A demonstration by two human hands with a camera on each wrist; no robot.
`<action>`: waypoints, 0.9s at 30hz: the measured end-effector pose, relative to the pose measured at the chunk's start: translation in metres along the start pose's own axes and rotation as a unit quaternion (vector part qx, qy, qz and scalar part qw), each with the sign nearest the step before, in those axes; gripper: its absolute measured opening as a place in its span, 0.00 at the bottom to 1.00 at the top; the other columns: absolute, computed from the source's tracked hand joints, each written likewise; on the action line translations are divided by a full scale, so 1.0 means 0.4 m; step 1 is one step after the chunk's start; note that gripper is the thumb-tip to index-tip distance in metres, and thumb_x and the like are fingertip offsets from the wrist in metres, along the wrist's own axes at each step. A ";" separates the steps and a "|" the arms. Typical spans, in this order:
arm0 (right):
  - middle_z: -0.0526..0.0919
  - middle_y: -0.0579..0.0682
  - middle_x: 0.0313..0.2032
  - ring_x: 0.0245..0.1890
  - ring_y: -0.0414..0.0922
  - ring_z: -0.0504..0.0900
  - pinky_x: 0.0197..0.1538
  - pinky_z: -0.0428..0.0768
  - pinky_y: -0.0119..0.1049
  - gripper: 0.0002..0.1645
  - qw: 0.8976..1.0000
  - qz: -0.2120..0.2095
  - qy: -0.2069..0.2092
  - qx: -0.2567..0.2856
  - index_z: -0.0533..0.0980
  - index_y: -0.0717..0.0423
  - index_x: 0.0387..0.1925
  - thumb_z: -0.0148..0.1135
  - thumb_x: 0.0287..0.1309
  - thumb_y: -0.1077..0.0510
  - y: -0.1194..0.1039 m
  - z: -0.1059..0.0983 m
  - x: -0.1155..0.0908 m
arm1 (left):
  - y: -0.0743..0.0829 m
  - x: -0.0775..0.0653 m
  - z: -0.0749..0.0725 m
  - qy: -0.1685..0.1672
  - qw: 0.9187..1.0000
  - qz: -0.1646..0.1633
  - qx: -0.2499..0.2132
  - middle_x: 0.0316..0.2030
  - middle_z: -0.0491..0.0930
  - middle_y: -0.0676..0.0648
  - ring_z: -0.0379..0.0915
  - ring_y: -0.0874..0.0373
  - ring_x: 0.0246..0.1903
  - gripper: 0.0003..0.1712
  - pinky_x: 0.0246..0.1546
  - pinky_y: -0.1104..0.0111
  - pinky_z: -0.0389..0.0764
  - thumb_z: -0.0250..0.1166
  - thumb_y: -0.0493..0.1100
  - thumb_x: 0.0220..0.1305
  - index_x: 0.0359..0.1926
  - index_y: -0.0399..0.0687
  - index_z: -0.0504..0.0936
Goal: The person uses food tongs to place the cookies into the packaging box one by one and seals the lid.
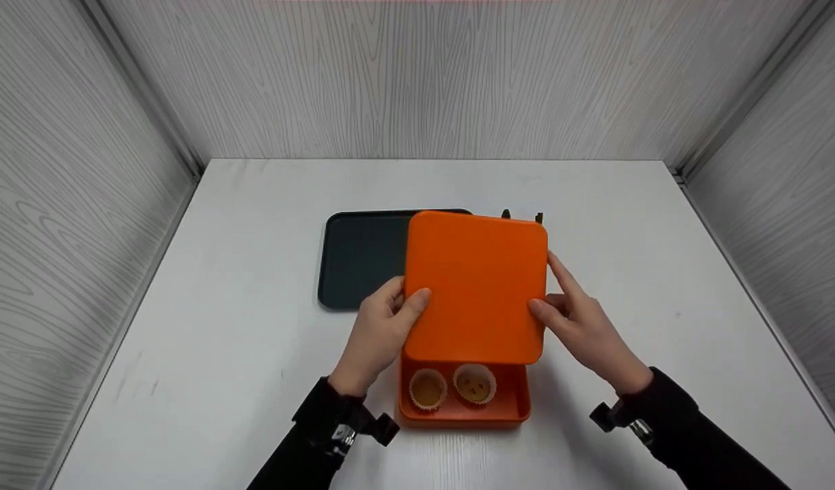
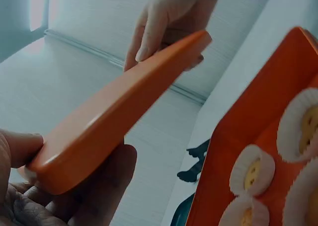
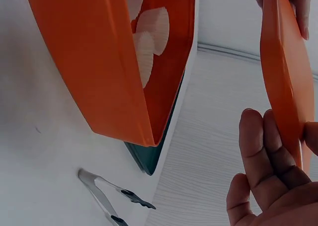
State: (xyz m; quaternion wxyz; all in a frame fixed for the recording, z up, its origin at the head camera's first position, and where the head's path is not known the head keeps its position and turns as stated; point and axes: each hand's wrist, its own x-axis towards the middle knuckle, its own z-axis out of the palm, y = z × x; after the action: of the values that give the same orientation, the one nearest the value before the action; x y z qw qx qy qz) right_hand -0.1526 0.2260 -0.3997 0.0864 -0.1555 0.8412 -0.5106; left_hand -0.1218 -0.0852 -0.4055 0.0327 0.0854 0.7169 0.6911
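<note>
An orange rectangular lid is held up between both hands. My left hand grips its left edge, thumb on top and fingers beneath. At the opposite edge, my right hand pinches it with the thumb on top; the index finger lies along the side. Beneath and apart from the lid stands a matching orange box, uncovered. Inside it are several white paper cups holding yellowish-brown baked pieces, such as one cup in the left wrist view. In the head view, the lid hides the box's far part.
Behind the box lies a dark green tray, partly covered by the lid. Metal tongs with dark tips rest on the white table to the box's right. Grey wood-grain panels enclose the table at the back and sides.
</note>
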 end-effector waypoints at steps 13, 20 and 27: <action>0.87 0.51 0.37 0.34 0.47 0.82 0.44 0.79 0.41 0.50 0.994 0.077 -0.064 -0.043 0.44 0.47 0.83 0.59 0.73 0.43 0.040 0.026 -0.018 | -0.042 -0.006 0.008 -0.043 0.936 -0.060 0.344 0.19 0.72 0.50 0.70 0.57 0.19 0.48 0.24 0.64 0.71 0.52 0.60 0.77 0.80 0.33 0.45; 0.77 0.49 0.23 0.23 0.46 0.75 0.29 0.75 0.35 0.49 0.990 0.099 -0.097 -0.040 0.44 0.53 0.82 0.58 0.74 0.46 0.069 0.052 -0.024 | -0.076 -0.016 0.015 -0.064 0.914 -0.112 0.385 0.21 0.74 0.48 0.70 0.54 0.21 0.50 0.25 0.63 0.70 0.53 0.63 0.75 0.79 0.32 0.49; 0.74 0.48 0.21 0.21 0.44 0.71 0.25 0.69 0.33 0.49 0.985 0.118 -0.117 -0.050 0.42 0.56 0.82 0.56 0.75 0.46 0.095 0.079 -0.036 | -0.100 -0.022 0.025 -0.068 0.899 -0.143 0.409 0.20 0.73 0.48 0.69 0.53 0.19 0.49 0.23 0.63 0.66 0.53 0.63 0.75 0.79 0.33 0.50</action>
State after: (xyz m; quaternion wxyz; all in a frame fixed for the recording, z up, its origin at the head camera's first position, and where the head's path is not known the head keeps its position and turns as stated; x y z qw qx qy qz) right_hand -0.1362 0.2210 -0.4484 0.2358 -0.1184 0.8623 -0.4322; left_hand -0.1146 -0.0779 -0.4466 0.1424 0.0349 0.9368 0.3177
